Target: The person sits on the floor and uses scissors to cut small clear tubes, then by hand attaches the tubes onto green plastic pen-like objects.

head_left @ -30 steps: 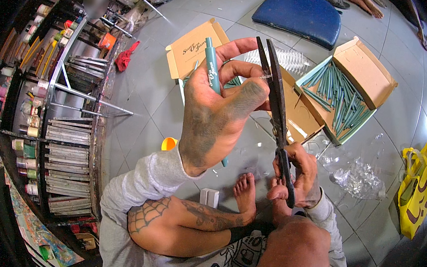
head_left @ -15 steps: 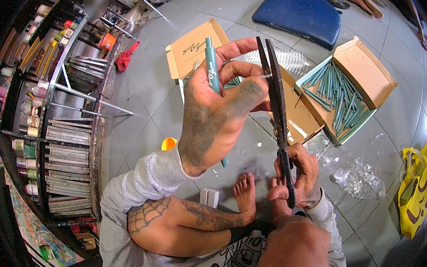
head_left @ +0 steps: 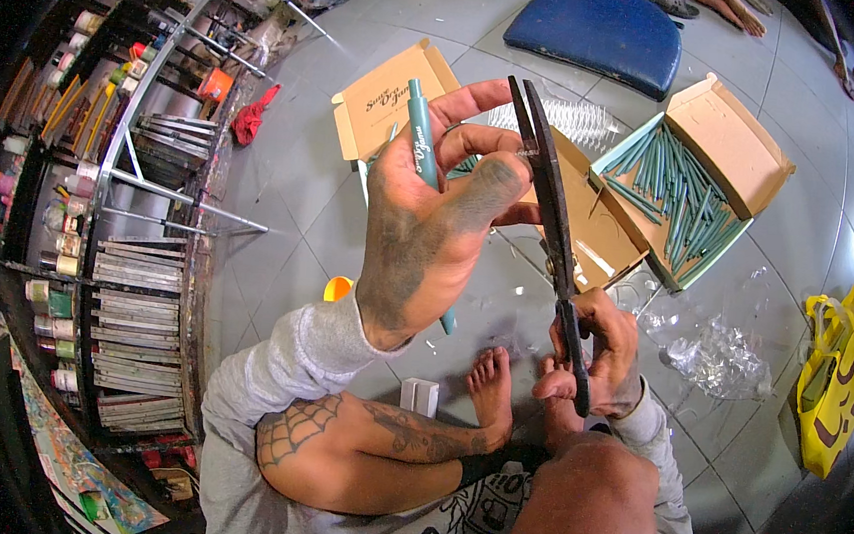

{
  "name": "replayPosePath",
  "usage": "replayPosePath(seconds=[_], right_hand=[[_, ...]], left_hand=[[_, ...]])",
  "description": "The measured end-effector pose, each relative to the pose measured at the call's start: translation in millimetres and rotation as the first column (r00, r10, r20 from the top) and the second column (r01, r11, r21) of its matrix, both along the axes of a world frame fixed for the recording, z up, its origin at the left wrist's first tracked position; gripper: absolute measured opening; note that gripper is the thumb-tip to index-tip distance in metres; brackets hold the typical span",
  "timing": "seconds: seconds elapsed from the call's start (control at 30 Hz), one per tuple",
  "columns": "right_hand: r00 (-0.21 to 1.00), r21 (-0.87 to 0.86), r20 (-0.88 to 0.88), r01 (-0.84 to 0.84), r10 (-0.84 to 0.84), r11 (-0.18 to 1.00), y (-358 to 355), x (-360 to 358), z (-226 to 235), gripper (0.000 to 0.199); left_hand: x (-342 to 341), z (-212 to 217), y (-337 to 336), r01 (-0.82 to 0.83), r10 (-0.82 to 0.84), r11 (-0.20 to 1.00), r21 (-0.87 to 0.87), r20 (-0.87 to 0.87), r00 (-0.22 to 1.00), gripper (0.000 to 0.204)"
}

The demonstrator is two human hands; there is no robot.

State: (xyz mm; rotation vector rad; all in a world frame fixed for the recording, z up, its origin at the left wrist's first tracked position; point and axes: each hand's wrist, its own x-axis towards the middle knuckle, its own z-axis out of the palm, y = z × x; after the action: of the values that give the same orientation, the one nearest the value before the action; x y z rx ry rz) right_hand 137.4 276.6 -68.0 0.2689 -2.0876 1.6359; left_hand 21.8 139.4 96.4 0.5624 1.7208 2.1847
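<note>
My left hand point(head_left: 428, 222) is raised in the middle, its fingers closed round a teal pen point(head_left: 420, 126) with pale lettering. The pen slants behind the palm, and its lower end shows under the wrist. Large dark scissors point(head_left: 552, 192) are in my right hand point(head_left: 609, 347), with the fingers round the handles. Their blades point up and stand slightly apart at the tips. My left thumb and fingertips reach right up to the blades. A tiny pale bit shows there, too small to name.
An open box of teal pens point(head_left: 688, 202) lies at the right, beside an open cardboard box point(head_left: 592, 215). Another box point(head_left: 390, 98) stands behind my left hand. Clear plastic scraps point(head_left: 716, 355), a yellow bag point(head_left: 837, 380), a blue seat point(head_left: 596, 34) and a paint-filled shelf point(head_left: 135, 344) surround me.
The scissor tips and my left fingertips have shifted slightly to the left. The pen's top has tipped a little left. Both grips stay the same.
</note>
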Motion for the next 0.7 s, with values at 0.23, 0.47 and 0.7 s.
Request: replayPosePath(seconds=[0.23,0.47,0.7], right_hand=[[0.994,-0.149,0.112,0.012,0.005,0.989,-2.6,4.5,-3.3,0.076],[0.777,0.457,0.366,0.33,-0.512,0.826,36.5,106.1,-132.9,0.06],[0.684,0.771,0.393,0.119,-0.614,0.626,34.0,218.5,-240.9,0.048]], left_hand=[[-2.4,-3.0,1.4,-0.023,0.024,0.999,-0.039,0.03,0.999,0.062],[0.2,4.8,-9.2,-0.064,0.062,0.99,-0.128,-0.016,0.998,0.07],[4.5,7.4,-22.7,-0.012,0.006,0.996,-0.093,-0.066,0.998,0.076]])
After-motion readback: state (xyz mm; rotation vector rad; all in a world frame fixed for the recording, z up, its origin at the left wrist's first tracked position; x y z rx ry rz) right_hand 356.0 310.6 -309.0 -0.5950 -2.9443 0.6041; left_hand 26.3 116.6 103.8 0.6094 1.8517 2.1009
